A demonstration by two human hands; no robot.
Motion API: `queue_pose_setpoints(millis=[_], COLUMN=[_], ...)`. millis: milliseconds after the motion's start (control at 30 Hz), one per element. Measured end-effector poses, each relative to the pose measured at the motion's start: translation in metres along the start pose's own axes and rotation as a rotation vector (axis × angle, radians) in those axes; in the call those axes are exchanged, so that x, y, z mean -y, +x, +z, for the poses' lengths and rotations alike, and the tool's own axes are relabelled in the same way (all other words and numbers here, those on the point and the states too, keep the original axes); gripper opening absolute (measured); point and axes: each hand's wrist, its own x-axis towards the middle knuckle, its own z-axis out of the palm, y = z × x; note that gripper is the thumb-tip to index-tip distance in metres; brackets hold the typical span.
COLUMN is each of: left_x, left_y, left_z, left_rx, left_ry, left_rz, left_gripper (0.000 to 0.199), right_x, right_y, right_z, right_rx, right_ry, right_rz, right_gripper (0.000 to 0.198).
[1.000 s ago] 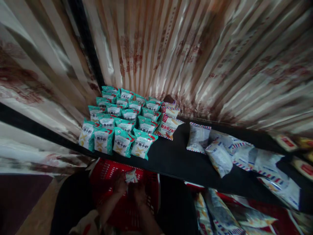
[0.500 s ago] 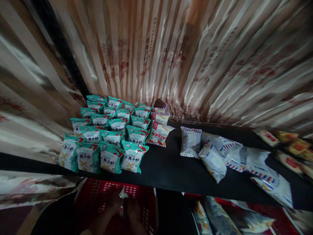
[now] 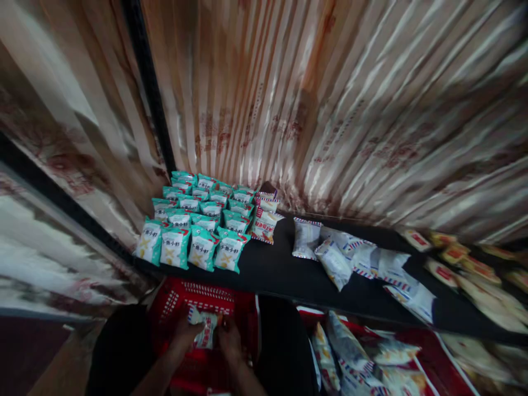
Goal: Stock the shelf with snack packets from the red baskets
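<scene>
Curtain [image 3: 256,99] fills upper frame, cut off at edges. Black shelf [image 3: 264,275] across middle, right end out of frame. Red basket [image 3: 244,301], lower centre: near part hidden by forearms [image 3: 159,374]. Teal bags [image 3: 201,248], left of centre: rear ones partly hidden by front row. Left hand [image 3: 184,334]: fingers closed on white packet [image 3: 207,330] over basket, lower centre; print blurred. Right hand [image 3: 230,340] at packet's right edge, dim: opening and grip cannot be told.
</scene>
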Motion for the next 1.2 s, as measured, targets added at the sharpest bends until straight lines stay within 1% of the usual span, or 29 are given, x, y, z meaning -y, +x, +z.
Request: queue_pose_setpoints(millis=[100, 133, 233, 267, 333, 400, 500, 600, 667, 733, 800, 833, 900, 933, 967, 1000, 1033, 1067, 1100, 1133, 1200], left_x=[-0.002, -0.003, -0.004, -0.004, -0.005, -0.005, -0.007, -0.012, -0.017, -0.023, -0.032, -0.036, -0.046, -0.051, -0.056, -0.061, -0.067, -0.073, -0.079, -0.087, -0.104], left_y=[-0.027, -0.037, -0.064, -0.071, -0.085, -0.096, -0.111, -0.124, -0.131, -0.134, -0.134, -0.134, -0.131, -0.128, -0.126, -0.124, -0.122, -0.121, -0.121, -0.122, -0.128], left_z=[-0.011, -0.013, -0.018, -0.018, -0.017, -0.013, -0.007, 0.000, 0.003, 0.006, 0.009, 0.010, 0.013, 0.013, 0.013, 0.013, 0.011, 0.008, 0.005, 0.002, -0.005], left_rx=[-0.026, -0.051, -0.148, -0.142, -0.117, -0.076, 0.021, 0.141, 0.201, 0.234, 0.253, 0.254, 0.244, 0.232, 0.225, 0.230, 0.250, 0.276, 0.297, 0.314, 0.306], left_ry=[-0.125, -0.190, -0.266, -0.295, -0.350, -0.394, -0.457, -0.522, -0.524, -0.504, -0.476, -0.455, -0.369, -0.302, -0.229, -0.158, -0.089, -0.014, 0.069, 0.164, 0.412], left_rz=[0.028, 0.017, -0.022, -0.007, 0.019, 0.037, 0.047, 0.051, 0.044, 0.052, 0.099, 0.136, 0.223, 0.266, 0.307, 0.352, 0.405, 0.466, 0.532, 0.602, 0.717], left_gripper=[0.022, 0.026, 0.036, 0.037, 0.036, 0.036, 0.037, 0.042, 0.042, 0.040, 0.040, 0.041, 0.042, 0.043, 0.042, 0.041, 0.040, 0.037, 0.034, 0.030, 0.024], right_x=[0.007, 0.008, 0.011, 0.012, 0.017, 0.023, 0.033, 0.043, 0.049, 0.054, 0.057, 0.058, 0.060, 0.061, 0.062, 0.064, 0.067, 0.070, 0.073, 0.077, 0.084], right_y=[-0.022, -0.030, -0.055, -0.063, -0.078, -0.091, -0.107, -0.121, -0.128, -0.132, -0.129, -0.125, -0.115, -0.109, -0.104, -0.100, -0.098, -0.097, -0.098, -0.100, -0.106], right_z=[-0.008, -0.010, -0.014, -0.017, -0.023, -0.031, -0.043, -0.054, -0.060, -0.066, -0.073, -0.077, -0.088, -0.094, -0.101, -0.109, -0.117, -0.124, -0.131, -0.137, -0.147], right_rx=[0.015, -0.005, -0.011, 0.005, 0.047, 0.099, 0.139, 0.132, 0.134, 0.136, 0.116, 0.082, -0.074, -0.182, -0.288, -0.372, -0.418, -0.425, -0.402, -0.367, -0.279], right_ry=[0.099, 0.183, 0.465, 0.540, 0.668, 0.774, 0.837, 0.794, 0.755, 0.711, 0.639, 0.583, 0.415, 0.295, 0.154, -0.001, -0.156, -0.300, -0.423, -0.521, -0.657], right_rz=[-0.017, -0.019, 0.071, 0.116, 0.193, 0.232, 0.222, 0.151, 0.063, -0.034, -0.098, -0.123, -0.208, -0.294, -0.409, -0.548, -0.691, -0.824, -0.936, -1.021, -1.134], right_gripper=[0.030, 0.033, 0.049, 0.052, 0.053, 0.050, 0.045, 0.044, 0.048, 0.053, 0.057, 0.059, 0.068, 0.074, 0.078, 0.080, 0.078, 0.075, 0.072, 0.071, 0.073])
